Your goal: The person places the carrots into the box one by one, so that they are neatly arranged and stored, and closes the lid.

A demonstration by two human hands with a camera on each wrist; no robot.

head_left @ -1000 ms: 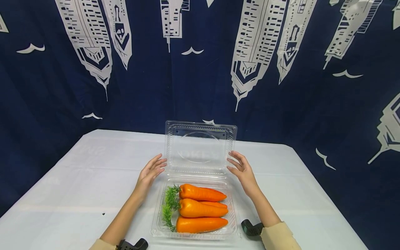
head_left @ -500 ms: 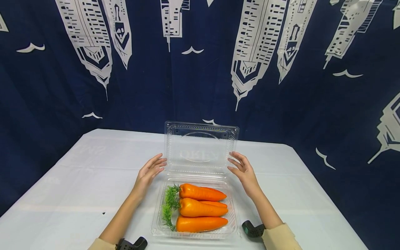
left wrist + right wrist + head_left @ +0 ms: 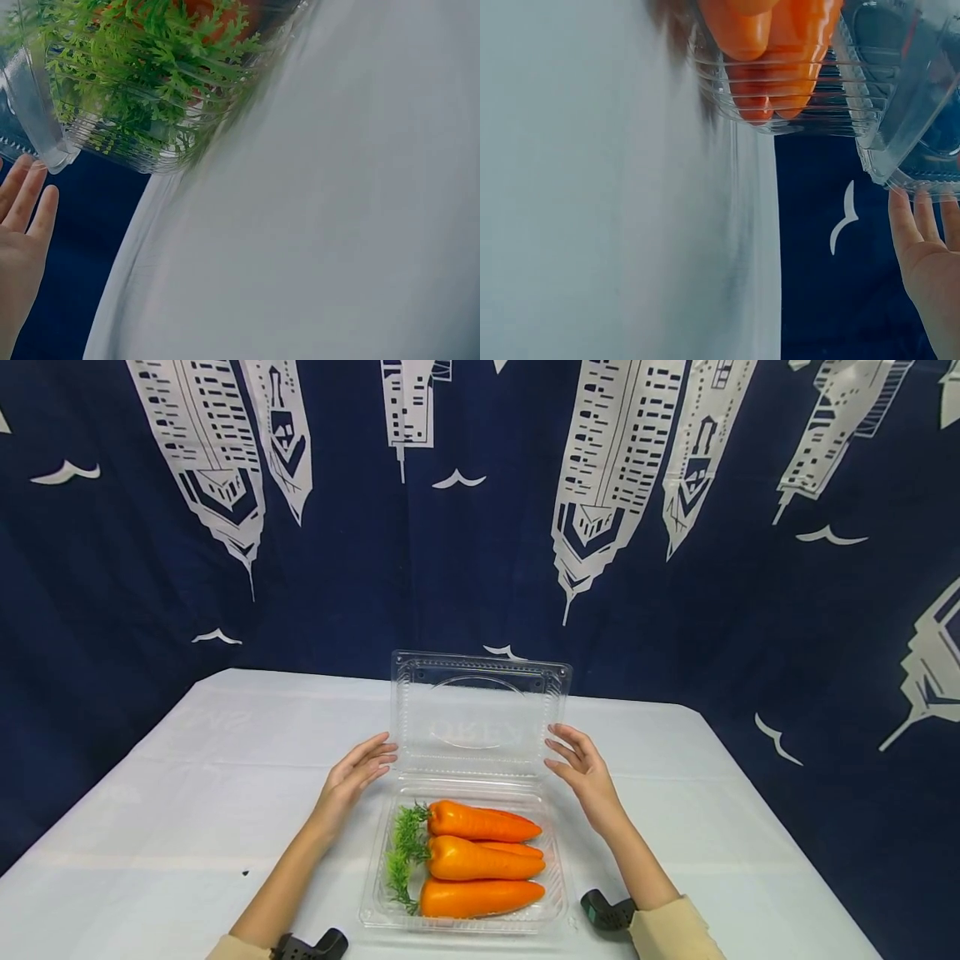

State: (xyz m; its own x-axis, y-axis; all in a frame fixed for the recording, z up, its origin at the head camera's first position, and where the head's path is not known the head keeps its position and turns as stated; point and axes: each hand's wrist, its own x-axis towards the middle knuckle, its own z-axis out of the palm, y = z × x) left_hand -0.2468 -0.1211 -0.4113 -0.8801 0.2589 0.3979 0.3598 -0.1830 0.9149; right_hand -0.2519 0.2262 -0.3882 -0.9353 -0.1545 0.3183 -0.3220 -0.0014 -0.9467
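Observation:
A clear plastic clamshell box [image 3: 375,893] lies on the table with several orange carrots [image 3: 483,860] inside, their feathery green tops [image 3: 405,852] toward the left. Its clear lid [image 3: 480,714] stands raised at the far side. Beside the lid's left edge is my left hand [image 3: 352,777], fingers extended and fingertips right at the plastic. My right hand [image 3: 585,777] mirrors it at the right edge, fingers slightly bent. Both wrist views show fingertips [image 3: 28,161] [image 3: 900,196] against the rim near the hinge corner.
A white cloth covers the table [image 3: 225,777]. Behind it hangs a navy curtain [image 3: 480,568] printed with white buildings and birds. A small dark speck [image 3: 245,872] lies left of the box. Black wrist devices [image 3: 609,910] sit near both sleeves.
The lid tipped very slightly between the first and second frames. Since then both hands stay at its edges, and the whole view has shifted a touch.

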